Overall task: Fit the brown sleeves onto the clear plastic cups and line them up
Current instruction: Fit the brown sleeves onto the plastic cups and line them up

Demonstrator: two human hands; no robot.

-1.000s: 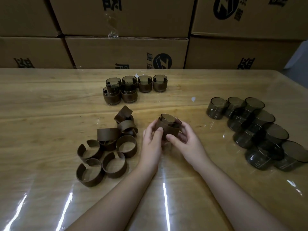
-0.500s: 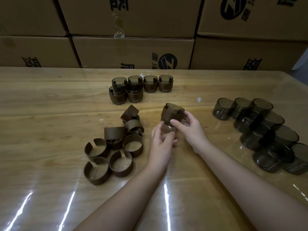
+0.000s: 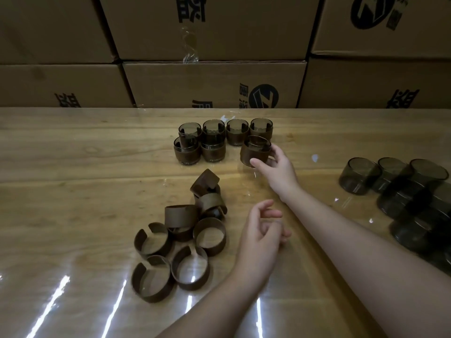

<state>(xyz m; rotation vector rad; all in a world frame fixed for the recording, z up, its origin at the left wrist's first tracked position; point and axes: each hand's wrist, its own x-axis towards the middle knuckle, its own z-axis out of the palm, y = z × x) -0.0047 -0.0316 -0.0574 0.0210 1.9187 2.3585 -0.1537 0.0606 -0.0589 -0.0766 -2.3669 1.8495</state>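
Note:
My right hand (image 3: 275,167) grips a sleeved cup (image 3: 253,151), tilted slightly, just right of the front row of sleeved cups (image 3: 200,142) at the table's far middle. Several sleeved cups stand there in two rows. My left hand (image 3: 261,230) hovers empty with loosely curled fingers, right of a pile of loose brown sleeves (image 3: 180,235). A cluster of bare smoky clear cups (image 3: 400,189) lies at the right.
The wooden table (image 3: 73,191) has a glossy clear cover. Stacked cardboard boxes (image 3: 214,84) form a wall along its far edge. A small white scrap (image 3: 314,157) lies between the sleeved cups and the bare cups.
My right hand carried the sleeved cup away from me to the rows at the back. My left hand let go of it and stayed near the sleeve pile.

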